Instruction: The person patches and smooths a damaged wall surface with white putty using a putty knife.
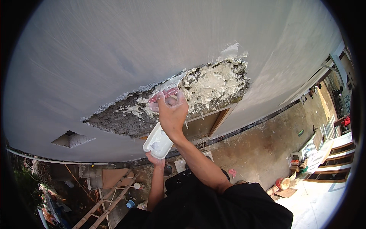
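My right hand [173,111] is raised to the grey wall [126,42], its fingers closed on a red-handled putty knife [164,94]. The knife lies against a rough broken patch [122,114], and its blade is hard to tell from the white plaster around it. Thick off-white plaster [213,84] covers the patch's right part in uneven lumps; dark rough material shows at the left. Lower down, my left hand [155,160] grips the near end of a white oblong tray [163,142], tilted close under the patch. Some white paste is smeared inside it.
A wood-framed opening [218,123] sits below the patch, and a small triangular hole [70,139] at the left. Far below, a bamboo ladder [108,200] leans at lower left. Buckets [282,183] and slatted white furniture [320,150] stand on the concrete ground [259,152].
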A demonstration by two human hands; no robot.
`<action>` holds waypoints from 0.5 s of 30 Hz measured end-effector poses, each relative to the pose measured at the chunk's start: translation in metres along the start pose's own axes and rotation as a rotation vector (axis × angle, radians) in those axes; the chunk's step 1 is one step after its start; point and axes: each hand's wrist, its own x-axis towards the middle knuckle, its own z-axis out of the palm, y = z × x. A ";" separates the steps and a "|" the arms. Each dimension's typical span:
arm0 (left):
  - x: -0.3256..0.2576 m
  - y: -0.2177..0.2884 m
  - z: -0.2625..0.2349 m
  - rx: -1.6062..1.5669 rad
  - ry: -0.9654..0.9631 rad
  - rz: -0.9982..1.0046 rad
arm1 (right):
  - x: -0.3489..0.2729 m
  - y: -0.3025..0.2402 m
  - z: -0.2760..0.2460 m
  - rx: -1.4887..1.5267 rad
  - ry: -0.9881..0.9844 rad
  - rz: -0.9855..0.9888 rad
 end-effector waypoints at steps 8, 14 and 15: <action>0.001 0.005 -0.008 -0.011 -0.021 0.017 | -0.019 0.036 -0.032 -0.050 -0.043 -0.091; 0.005 0.007 -0.024 -0.055 -0.072 -0.018 | -0.018 0.068 -0.083 -0.064 -0.059 0.038; 0.005 0.007 -0.026 -0.069 -0.090 -0.020 | -0.014 0.072 -0.097 -0.068 -0.078 0.072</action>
